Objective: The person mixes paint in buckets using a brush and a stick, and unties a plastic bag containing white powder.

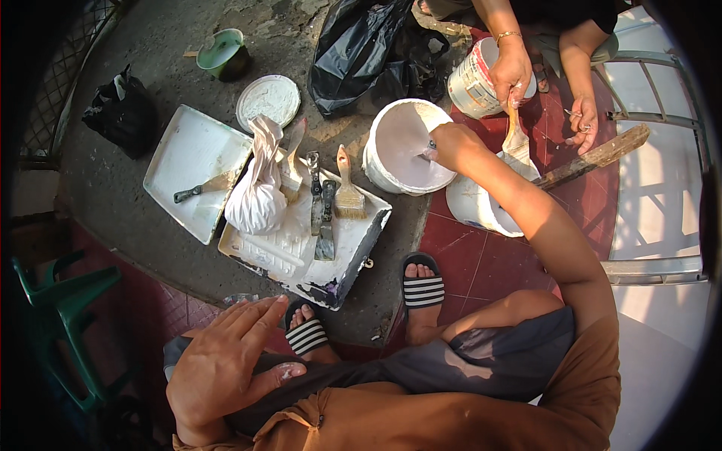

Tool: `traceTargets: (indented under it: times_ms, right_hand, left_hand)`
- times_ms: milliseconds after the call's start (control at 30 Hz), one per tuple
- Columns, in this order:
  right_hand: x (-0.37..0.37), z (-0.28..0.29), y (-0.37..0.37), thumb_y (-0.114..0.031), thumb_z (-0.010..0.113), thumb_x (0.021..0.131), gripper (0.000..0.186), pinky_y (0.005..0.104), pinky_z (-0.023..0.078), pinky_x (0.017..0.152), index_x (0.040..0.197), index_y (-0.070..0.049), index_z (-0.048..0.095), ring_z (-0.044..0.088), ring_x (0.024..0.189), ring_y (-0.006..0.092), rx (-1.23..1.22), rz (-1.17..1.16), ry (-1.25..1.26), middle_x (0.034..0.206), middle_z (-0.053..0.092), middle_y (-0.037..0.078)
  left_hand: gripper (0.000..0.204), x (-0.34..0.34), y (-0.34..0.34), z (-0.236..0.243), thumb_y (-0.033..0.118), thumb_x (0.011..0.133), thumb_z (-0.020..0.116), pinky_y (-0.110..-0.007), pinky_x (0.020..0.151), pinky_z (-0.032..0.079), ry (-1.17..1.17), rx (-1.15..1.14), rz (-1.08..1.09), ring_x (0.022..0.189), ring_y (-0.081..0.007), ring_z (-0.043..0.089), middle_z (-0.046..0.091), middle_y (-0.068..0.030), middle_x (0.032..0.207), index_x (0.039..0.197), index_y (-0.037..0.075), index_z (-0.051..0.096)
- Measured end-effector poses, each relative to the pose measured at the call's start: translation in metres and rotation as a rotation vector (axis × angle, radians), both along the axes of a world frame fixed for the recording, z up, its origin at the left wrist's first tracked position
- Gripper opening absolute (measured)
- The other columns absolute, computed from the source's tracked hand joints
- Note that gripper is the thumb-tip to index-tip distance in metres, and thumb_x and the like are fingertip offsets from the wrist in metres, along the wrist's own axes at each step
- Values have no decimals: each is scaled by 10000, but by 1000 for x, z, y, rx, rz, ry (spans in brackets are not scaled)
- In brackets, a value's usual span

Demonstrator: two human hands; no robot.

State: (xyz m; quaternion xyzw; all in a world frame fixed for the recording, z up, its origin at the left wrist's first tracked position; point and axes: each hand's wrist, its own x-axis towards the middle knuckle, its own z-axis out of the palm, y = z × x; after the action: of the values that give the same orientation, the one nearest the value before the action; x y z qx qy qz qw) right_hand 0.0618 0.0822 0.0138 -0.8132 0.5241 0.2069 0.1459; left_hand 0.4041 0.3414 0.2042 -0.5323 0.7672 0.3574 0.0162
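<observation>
My right hand (456, 147) is closed at the inner rim of a white bucket (385, 154) that holds pale, whitish material. A small part of what it grips shows below the fingers, too little to name. Over my lap, my left hand (226, 359) is held up with its fingers stretched out; nothing is in it, and white smears mark the thumb. At the upper right, another person's hand (511, 69) holds a wide paintbrush (517, 143) at a white container (470, 201). That person's other hand (583, 124) is beside it.
A paint tray (342, 279) carries scrapers (325, 225), a brush (349, 184) and a white bag (256, 203). Another tray (169, 161), a white lid (268, 101), a green bucket (223, 54), black bags (353, 56), a wooden stick (594, 156) and a green chair (71, 316) surround it.
</observation>
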Motion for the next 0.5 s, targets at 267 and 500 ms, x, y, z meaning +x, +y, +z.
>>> traceTargets:
  times_ms: [267, 500]
  right_hand:
    - [6, -29, 2, -266, 717, 885, 283, 459, 529, 864, 992, -5, 742, 680, 956, 384, -82, 86, -415, 1012, 701, 210]
    - [10, -2, 8, -309, 727, 882, 338, 457, 545, 877, 1014, 2, 744, 691, 972, 385, 138, 78, -140, 1056, 702, 253]
  left_hand:
    - [830, 1, -1, -3, 488, 804, 765, -474, 962, 517, -1, -15, -23, 1137, -435, 626, 648, -241, 1206, 1418, -5, 503]
    - [826, 2, 0, -3, 474, 802, 773, -471, 968, 515, 7, -27, -26, 1142, -433, 622, 646, -234, 1217, 1417, -5, 501]
